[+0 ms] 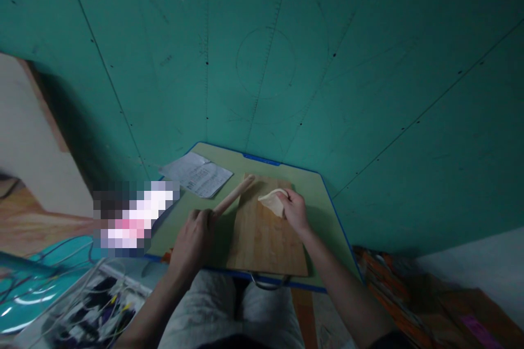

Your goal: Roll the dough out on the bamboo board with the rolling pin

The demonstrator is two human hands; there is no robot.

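Note:
My left hand (196, 234) is closed round the near end of a wooden rolling pin (233, 196). The pin slants away to the right, its far tip over the far left corner of a wooden cutting board (266, 245). In my right hand (293, 208) I pinch the right edge of a thin, pale piece of dough (272, 202). The dough is lifted and partly folded above the board, its left side hanging free. The board has a metal handle (268, 283) at its near end.
Printed paper (198, 174) lies at the back left of the small blue-edged table (331, 223). A green wall (262, 65) rises just behind. To the left stand a bin of cables (98, 305) and a blurred-out patch; cardboard boxes (462, 305) are at right.

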